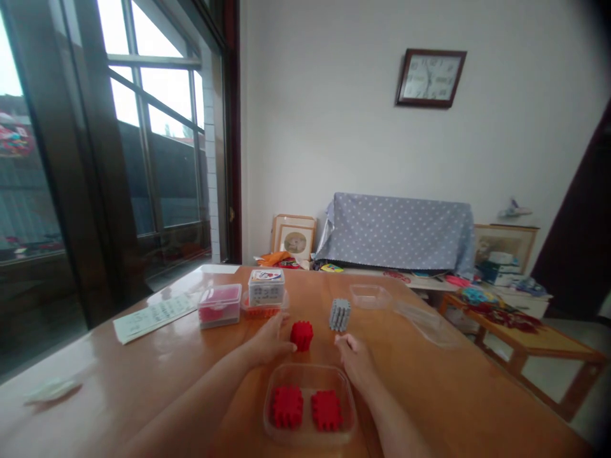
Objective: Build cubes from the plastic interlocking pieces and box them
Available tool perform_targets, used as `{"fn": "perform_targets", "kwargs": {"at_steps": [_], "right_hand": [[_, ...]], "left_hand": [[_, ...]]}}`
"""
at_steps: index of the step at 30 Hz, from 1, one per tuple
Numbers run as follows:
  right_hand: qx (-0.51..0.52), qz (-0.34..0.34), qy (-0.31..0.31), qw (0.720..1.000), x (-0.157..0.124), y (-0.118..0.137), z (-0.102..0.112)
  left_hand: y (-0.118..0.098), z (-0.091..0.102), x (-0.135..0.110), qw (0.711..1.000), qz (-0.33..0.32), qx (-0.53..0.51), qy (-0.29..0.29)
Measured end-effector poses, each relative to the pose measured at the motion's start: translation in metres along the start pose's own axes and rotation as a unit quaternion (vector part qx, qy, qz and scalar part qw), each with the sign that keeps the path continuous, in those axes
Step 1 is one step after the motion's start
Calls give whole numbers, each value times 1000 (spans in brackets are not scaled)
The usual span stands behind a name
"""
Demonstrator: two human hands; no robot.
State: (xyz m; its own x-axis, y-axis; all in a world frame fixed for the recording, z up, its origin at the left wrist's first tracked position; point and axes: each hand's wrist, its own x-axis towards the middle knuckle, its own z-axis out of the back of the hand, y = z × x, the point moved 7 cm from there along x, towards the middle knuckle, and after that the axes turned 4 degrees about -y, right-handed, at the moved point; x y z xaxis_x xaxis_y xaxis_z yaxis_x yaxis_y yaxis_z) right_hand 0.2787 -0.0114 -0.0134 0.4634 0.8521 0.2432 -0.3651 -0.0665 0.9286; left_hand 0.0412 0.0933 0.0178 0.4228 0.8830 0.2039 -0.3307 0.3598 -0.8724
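Observation:
My left hand (pixel 270 340) has its thumb and fingers apart at the left side of a small stack of red notched pieces (pixel 301 336), which stands on the table. My right hand (pixel 357 362) is curled closed just in front of a taller stack of grey notched pieces (pixel 340 315); whether anything is inside its fingers is hidden. Between my forearms sits a clear plastic container (pixel 308 439). Two stacks of red notched pieces lie in it, a left stack (pixel 287 407) and a right stack (pixel 327 410).
A lidded box with pink contents (pixel 219 305) and a clear card box (pixel 266 287) in a tub stand back left. Back right are a clear tray (pixel 370 296) and a clear lid (pixel 427 324). Printed sheets (pixel 155 318) lie on the left of the wooden table (pixel 191 369).

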Motion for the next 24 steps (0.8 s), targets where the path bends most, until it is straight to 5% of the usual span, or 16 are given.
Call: {"fn": "perform_targets", "kwargs": {"at_steps": [8,24], "right_hand": [[7,-3,-3,1000,3,-4,-3],[-50,8,11,999,6,-6,-7]], "left_hand": [[7,-25,30,983,-23,129,132],[-10,-35,13,973,-66,182,127]]}}
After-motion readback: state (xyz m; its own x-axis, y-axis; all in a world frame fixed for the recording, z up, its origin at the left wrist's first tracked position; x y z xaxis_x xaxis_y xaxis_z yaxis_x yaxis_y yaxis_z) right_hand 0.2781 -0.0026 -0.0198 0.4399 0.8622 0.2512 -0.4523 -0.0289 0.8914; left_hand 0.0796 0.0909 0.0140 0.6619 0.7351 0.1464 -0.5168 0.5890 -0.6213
